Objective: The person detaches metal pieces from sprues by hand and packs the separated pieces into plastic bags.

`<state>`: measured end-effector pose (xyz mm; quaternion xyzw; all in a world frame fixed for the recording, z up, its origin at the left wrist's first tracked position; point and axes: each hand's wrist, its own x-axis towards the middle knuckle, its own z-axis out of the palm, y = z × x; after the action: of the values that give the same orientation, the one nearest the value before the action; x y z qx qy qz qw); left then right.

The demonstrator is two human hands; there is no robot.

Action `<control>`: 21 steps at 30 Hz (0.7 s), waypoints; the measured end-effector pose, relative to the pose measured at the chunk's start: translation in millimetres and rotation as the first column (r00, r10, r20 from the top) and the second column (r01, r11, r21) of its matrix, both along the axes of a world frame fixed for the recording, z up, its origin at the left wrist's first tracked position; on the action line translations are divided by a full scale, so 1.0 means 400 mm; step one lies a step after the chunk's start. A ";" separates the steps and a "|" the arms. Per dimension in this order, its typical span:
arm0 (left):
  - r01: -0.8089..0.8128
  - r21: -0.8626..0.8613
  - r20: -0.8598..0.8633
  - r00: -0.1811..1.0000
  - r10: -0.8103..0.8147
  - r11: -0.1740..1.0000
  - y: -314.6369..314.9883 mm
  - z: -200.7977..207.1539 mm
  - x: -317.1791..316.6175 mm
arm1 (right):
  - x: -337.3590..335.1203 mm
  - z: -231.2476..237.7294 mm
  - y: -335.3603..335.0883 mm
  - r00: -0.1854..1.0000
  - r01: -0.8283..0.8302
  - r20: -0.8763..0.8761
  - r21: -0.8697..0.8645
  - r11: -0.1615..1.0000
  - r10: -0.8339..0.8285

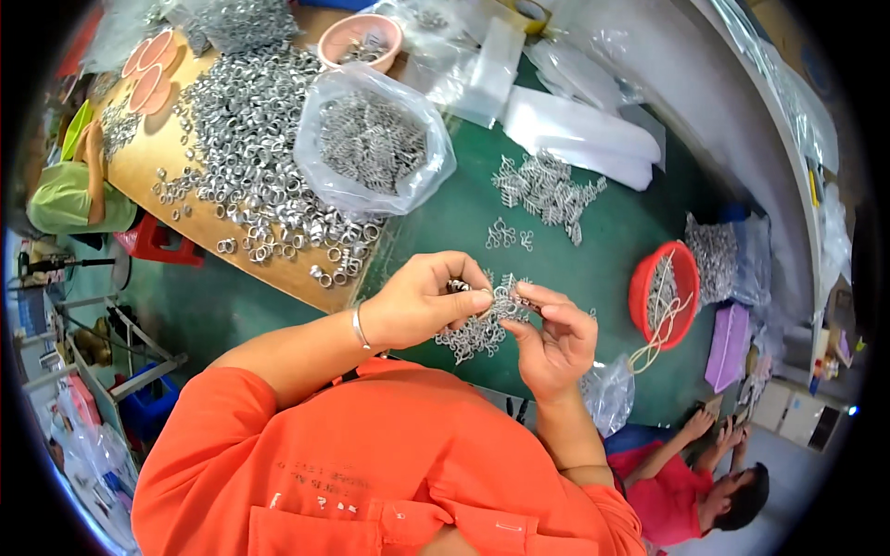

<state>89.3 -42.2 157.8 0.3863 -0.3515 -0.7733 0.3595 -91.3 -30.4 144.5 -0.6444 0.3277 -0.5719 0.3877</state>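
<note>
My left hand (422,296) is closed, thumb and forefinger pinched together, with a small shiny metal ring piece (458,285) showing in the curled fingers. Close to it, my right hand (561,338) pinches a small dark metal part (528,304) between thumb and fingers. The two sets of fingertips almost meet, and the exact shape of what they hold is partly hidden. Just beneath them on the green tabletop lies a pile of small looped wire metal pieces (471,341). Farther off are a few loose looped pieces (502,233) and a heap of ribbed metal pieces (549,190).
A clear plastic bag (436,157) of metal parts stands beside many loose metal rings (246,120) on a wooden board (320,298). A red basket (638,301) with string is at right, a pink bowl (389,60) at the back. Co-workers sit left (69,199) and right (672,500).
</note>
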 end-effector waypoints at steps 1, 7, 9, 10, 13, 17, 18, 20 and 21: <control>0.011 0.011 -0.004 1.000 -0.011 1.000 0.002 -0.003 -0.004 | -0.007 0.000 0.001 1.000 0.011 -0.004 0.011 1.000 -0.011; 0.262 0.403 -0.383 0.918 -0.098 0.877 -0.001 -0.013 -0.012 | -0.030 0.024 0.002 0.929 -0.036 -0.362 -0.305 0.952 -0.081; 0.280 0.460 -0.418 0.906 -0.072 0.842 0.000 -0.012 -0.013 | -0.029 0.025 0.006 0.935 -0.003 -0.335 -0.328 0.945 -0.114; 0.277 0.492 -0.407 0.911 -0.063 0.825 -0.007 -0.004 -0.011 | -0.030 0.028 0.007 0.900 0.031 -0.408 -0.294 0.955 -0.155; 0.295 0.544 -0.420 0.906 -0.048 0.785 -0.012 -0.008 -0.006 | -0.026 0.014 0.009 0.868 0.079 -0.455 -0.270 0.960 -0.200; 0.293 0.606 -0.406 0.914 -0.030 0.740 -0.003 -0.020 -0.004 | -0.004 0.006 0.023 0.891 0.135 -0.431 -0.039 0.990 -0.139; 0.278 0.599 -0.397 0.918 -0.024 0.751 -0.003 -0.025 -0.005 | -0.002 0.003 0.025 0.888 0.162 -0.441 0.042 0.986 -0.127; 0.271 0.592 -0.380 0.924 -0.034 0.759 -0.005 -0.035 0.001 | -0.009 -0.009 0.013 0.876 0.152 -0.456 -0.046 0.987 -0.156; 0.262 0.582 -0.364 0.930 -0.041 0.770 -0.005 -0.039 0.002 | -0.014 -0.016 0.010 0.863 0.135 -0.470 -0.136 0.982 -0.184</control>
<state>90.3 -44.0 142.2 0.3176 -0.0420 -0.9257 0.2011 -96.9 -26.6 138.3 -0.7549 0.4374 -0.4395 0.2135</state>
